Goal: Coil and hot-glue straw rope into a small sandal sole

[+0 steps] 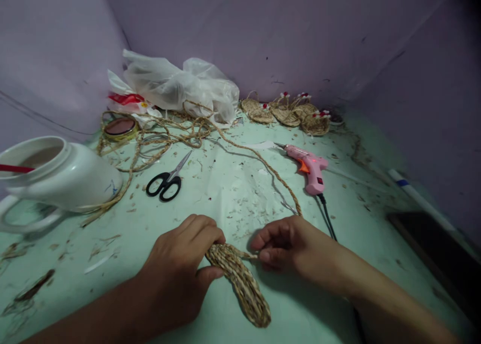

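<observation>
A flat, elongated coil of braided straw cord (pixel 246 289) lies slantwise on the green tabletop. My left hand (pixel 188 264) grips its upper end, thumb on the near side and fingers over the far side. From that end a short stretch of the cord runs to my right hand (pixel 281 246), whose thumb and fingers pinch it. Beyond my right hand the long straw cord (pixel 263 161) trails back across the table to a loose tangle. Black-handled scissors (pixel 167 181) lie partly open past my left hand. A pink glue gun (pixel 310 168) rests on its side beyond my right hand.
At left stands a white mug (pixel 82 179). Behind are a round tin (pixel 121 127), plastic bags (pixel 176 83) and several small woven straw pieces with red and white beads (pixel 287 114). A dark flat object (pixel 432 254) lies at right. Straw scraps litter the table; walls enclose it.
</observation>
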Demonstrator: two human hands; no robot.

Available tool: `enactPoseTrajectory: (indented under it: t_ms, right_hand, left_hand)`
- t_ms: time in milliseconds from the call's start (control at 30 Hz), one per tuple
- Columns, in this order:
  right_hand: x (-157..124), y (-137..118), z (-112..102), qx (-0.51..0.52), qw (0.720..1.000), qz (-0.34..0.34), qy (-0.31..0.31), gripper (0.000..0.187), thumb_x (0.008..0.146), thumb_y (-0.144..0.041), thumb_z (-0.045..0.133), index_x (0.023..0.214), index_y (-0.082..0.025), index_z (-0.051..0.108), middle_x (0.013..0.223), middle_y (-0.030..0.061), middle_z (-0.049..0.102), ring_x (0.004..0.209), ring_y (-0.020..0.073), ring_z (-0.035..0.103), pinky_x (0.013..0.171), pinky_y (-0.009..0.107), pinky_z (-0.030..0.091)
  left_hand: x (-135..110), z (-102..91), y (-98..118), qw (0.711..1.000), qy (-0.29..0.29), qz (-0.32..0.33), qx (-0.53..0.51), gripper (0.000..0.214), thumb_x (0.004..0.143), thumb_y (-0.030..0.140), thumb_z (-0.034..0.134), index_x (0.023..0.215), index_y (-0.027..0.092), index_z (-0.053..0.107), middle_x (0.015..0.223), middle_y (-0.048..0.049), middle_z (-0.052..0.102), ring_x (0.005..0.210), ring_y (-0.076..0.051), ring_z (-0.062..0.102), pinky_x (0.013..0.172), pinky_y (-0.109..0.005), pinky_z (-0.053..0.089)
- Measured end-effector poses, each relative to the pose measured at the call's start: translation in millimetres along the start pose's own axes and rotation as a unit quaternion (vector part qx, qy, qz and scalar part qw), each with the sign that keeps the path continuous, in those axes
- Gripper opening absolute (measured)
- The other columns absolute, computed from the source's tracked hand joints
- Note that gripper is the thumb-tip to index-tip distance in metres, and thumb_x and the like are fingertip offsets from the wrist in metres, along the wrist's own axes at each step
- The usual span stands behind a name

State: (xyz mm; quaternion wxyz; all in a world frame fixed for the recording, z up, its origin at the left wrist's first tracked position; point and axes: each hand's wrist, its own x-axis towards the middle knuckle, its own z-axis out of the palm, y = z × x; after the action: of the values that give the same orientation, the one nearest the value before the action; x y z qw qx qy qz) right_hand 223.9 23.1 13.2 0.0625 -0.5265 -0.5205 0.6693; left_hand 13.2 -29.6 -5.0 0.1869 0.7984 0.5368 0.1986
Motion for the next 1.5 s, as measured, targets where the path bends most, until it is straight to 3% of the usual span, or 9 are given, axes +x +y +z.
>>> enactPoseTrajectory:
  t_ms: [133, 300, 433, 567, 667, 1033, 1200, 1300, 1500]
  right_hand:
    - [0, -5, 3, 0.033, 0.998, 0.026, 0.052, 0.013, 0.062, -0.006, 0.063, 0.072, -0.015, 0.065, 0.055, -0.0036, 0.058, 0.051, 0.0087, 0.048, 0.052, 0.021, 0.037]
    - [-4, -3, 10, -0.013, 0.997, -0.011, 0.082, 0.008, 0.065, -0.01, 0.061, 0.067, -0.015, 0.067, 0.057, -0.0016, 0.06, 0.053, 0.0099, 0.049, 0.052, 0.022, 0.038]
    - [-7, 9, 18, -0.07, 0.985, -0.088, 0.131, 0.008, 0.071, -0.015, 0.058, 0.07, -0.016, 0.066, 0.067, 0.0035, 0.067, 0.063, 0.0156, 0.058, 0.058, 0.026, 0.045]
    - [-9, 20, 23, -0.146, 0.949, -0.204, 0.189, 0.016, 0.074, -0.012, 0.053, 0.074, -0.019, 0.067, 0.073, 0.0043, 0.067, 0.067, 0.0176, 0.061, 0.062, 0.029, 0.048]
    - [-10, 24, 26, -0.189, 0.927, -0.243, 0.213, 0.02, 0.074, -0.008, 0.052, 0.075, -0.02, 0.069, 0.078, 0.0046, 0.066, 0.068, 0.0168, 0.061, 0.061, 0.028, 0.047]
    - [-20, 16, 21, -0.258, 0.929, -0.225, 0.14, 0.03, 0.072, 0.0, 0.051, 0.079, -0.023, 0.069, 0.077, 0.0001, 0.067, 0.074, 0.0169, 0.061, 0.064, 0.028, 0.043]
    - [-25, 13, 20, -0.257, 0.936, -0.204, 0.129, 0.013, 0.072, -0.024, 0.073, 0.084, -0.024, 0.07, 0.083, 0.0008, 0.068, 0.078, 0.0196, 0.062, 0.069, 0.031, 0.045]
    - [-28, 15, 26, -0.299, 0.919, -0.199, 0.16, 0.02, 0.067, -0.034, 0.077, 0.083, -0.025, 0.07, 0.081, 0.0012, 0.067, 0.075, 0.0211, 0.061, 0.067, 0.033, 0.045]
    - [-31, 21, 38, -0.372, 0.87, -0.242, 0.214, 0.011, 0.078, -0.026, 0.061, 0.086, -0.025, 0.069, 0.087, 0.0031, 0.067, 0.08, 0.0218, 0.06, 0.065, 0.032, 0.046]
  left_hand:
    - [0, -1.1, 1, 1.0, -0.012, -0.014, -0.002, 0.033, 0.067, 0.009, 0.067, 0.091, 0.024, 0.05, 0.095, -0.0011, 0.058, 0.089, -0.022, 0.056, 0.073, -0.035, 0.044]
    - [0, -1.4, 2, 1.0, -0.013, -0.017, 0.001, 0.032, 0.068, 0.01, 0.068, 0.092, 0.023, 0.052, 0.097, -0.0021, 0.058, 0.09, -0.022, 0.056, 0.074, -0.036, 0.045]
    - [1, -1.4, 1, 1.0, -0.004, -0.017, 0.011, 0.032, 0.066, 0.011, 0.068, 0.093, 0.023, 0.055, 0.098, -0.0028, 0.058, 0.09, -0.022, 0.056, 0.073, -0.036, 0.046]
    - [2, -1.4, 0, 1.0, -0.003, -0.009, 0.003, 0.03, 0.066, 0.011, 0.067, 0.092, 0.022, 0.057, 0.096, -0.0033, 0.058, 0.088, -0.022, 0.056, 0.071, -0.036, 0.048]
    - [2, -0.6, 0, 1.0, -0.001, -0.004, -0.008, 0.029, 0.067, 0.01, 0.067, 0.092, 0.021, 0.057, 0.096, -0.0043, 0.058, 0.089, -0.023, 0.056, 0.073, -0.038, 0.048]
    - [1, -0.3, 3, 1.0, -0.008, 0.003, 0.007, 0.023, 0.07, 0.013, 0.066, 0.089, 0.02, 0.058, 0.093, -0.0054, 0.06, 0.088, -0.025, 0.054, 0.071, -0.042, 0.047]
    - [1, -0.9, 5, 1.0, -0.008, 0.001, 0.014, 0.021, 0.069, 0.012, 0.063, 0.088, 0.019, 0.058, 0.092, -0.0056, 0.06, 0.086, -0.024, 0.054, 0.071, -0.041, 0.048]
    - [1, -0.6, 7, 0.999, -0.002, -0.001, 0.032, 0.02, 0.069, 0.012, 0.062, 0.087, 0.019, 0.057, 0.091, -0.0057, 0.059, 0.086, -0.024, 0.054, 0.071, -0.041, 0.048]
    - [-4, 0.9, 12, 0.995, 0.007, 0.014, 0.094, 0.019, 0.072, 0.019, 0.061, 0.09, 0.021, 0.056, 0.091, -0.0081, 0.059, 0.084, -0.027, 0.054, 0.065, -0.044, 0.048]
